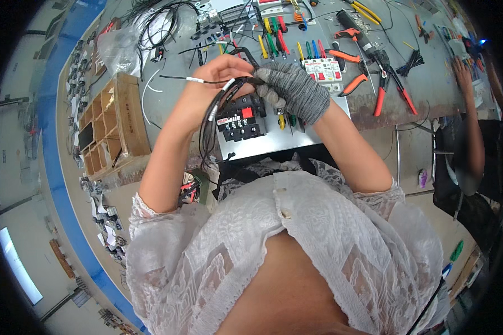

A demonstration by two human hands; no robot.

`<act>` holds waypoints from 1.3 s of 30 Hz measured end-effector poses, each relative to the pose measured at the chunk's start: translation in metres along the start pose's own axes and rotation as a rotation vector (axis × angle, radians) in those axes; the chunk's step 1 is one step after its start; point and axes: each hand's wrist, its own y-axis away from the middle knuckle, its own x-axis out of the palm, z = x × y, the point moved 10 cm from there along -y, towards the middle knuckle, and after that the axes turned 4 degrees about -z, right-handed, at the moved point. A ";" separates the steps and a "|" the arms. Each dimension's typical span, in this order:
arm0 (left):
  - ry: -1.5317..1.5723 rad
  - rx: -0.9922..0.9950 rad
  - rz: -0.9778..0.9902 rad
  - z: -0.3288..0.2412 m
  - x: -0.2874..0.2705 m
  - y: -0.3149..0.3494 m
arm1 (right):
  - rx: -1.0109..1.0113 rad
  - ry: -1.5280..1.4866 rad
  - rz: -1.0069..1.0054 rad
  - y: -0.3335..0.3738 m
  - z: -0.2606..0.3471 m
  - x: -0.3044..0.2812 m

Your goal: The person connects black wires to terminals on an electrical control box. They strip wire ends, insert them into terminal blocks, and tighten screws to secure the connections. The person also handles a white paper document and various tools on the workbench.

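Gloved right hand [293, 92]: grip is closed on black wires [206, 124] above metal plate [279, 142]. Left hand [218, 73] curls beside them; cannot tell whether its grip holds any.

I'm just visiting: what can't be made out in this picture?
In the head view:
- Where the black wires run at the right hand: hidden by its glove.
- The top of the yellow thing: the same glove covers it.
- Whether the white tags bear print: too small.
- The co-worker's whole figure: cut off by the dark lens rim.
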 end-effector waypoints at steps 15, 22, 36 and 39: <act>-0.523 -0.169 -0.282 -0.040 -0.047 0.118 | -0.050 0.026 0.004 0.005 0.001 0.008; -1.162 0.215 0.083 -0.120 0.001 0.049 | -0.460 0.967 -0.282 0.018 0.037 -0.016; -0.855 0.292 0.167 -0.096 -0.011 0.041 | -0.941 1.659 -0.300 0.046 0.043 0.037; -0.578 0.186 0.273 -0.076 -0.023 0.041 | -0.941 1.491 -0.272 0.051 0.049 0.033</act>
